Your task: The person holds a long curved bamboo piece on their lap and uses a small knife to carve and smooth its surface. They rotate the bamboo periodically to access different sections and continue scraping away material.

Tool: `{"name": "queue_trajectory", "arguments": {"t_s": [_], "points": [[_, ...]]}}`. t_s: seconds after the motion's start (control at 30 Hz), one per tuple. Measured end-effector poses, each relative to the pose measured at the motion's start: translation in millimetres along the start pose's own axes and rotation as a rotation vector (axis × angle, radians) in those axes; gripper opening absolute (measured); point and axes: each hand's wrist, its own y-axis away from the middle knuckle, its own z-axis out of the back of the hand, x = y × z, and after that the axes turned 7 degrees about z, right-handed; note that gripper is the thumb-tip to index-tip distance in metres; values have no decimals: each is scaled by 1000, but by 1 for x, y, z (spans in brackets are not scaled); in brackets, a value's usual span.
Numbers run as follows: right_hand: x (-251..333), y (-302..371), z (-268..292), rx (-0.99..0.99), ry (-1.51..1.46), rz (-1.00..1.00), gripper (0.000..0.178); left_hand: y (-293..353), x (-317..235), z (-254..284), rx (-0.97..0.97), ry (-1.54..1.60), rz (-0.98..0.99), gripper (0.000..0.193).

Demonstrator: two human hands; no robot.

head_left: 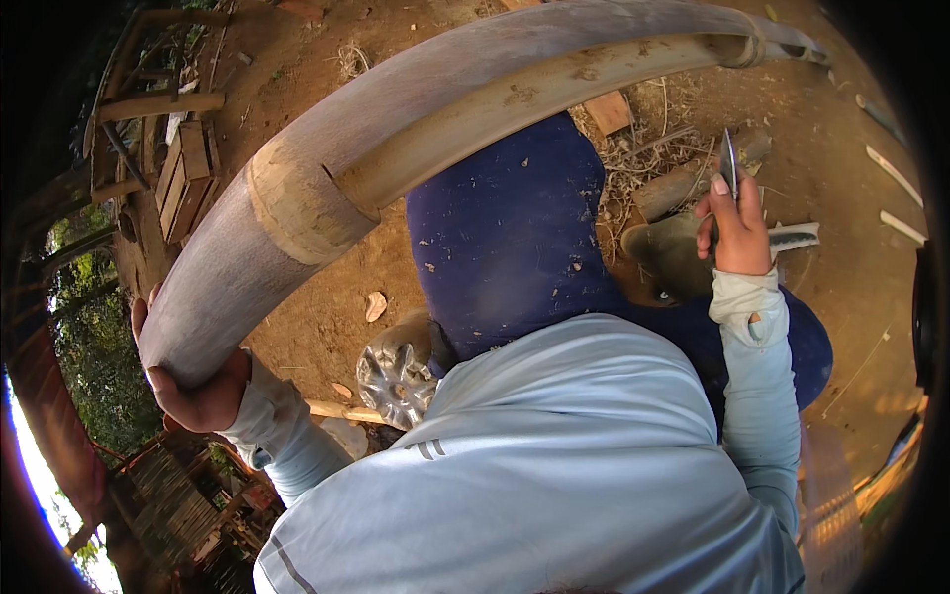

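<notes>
A thick bamboo pole [203, 287] arches across the view from the lower left to the upper right. Part of its wall is cut away lengthwise, laying the hollow bare between two nodes. My left hand [208, 396] is wrapped around the pole's near left end, the fingertips showing on its far side. On the right, my right hand [740, 233] is closed on a knife [729, 158], whose pointed blade stands up past the thumb, apart from the pole. The knife's handle is mostly hidden in the fist.
My dark blue trouser leg [505, 228] lies under the pole. A clear plastic bottle [396, 384] is beside it. Shavings [643, 148], a wooden block [608, 113] and cut bamboo pieces [896, 178] lie on the dirt ground. A wooden crate [186, 178] stands at the left.
</notes>
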Motion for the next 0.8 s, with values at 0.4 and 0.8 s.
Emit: {"name": "queue_trajectory", "arguments": {"t_s": [0.4, 0.8], "points": [[36, -17, -53, 204, -188, 21, 19, 2, -3, 12, 30, -67, 6, 90], [54, -68, -33, 85, 74, -82, 25, -4, -3, 43, 123, -178, 33, 109]]}}
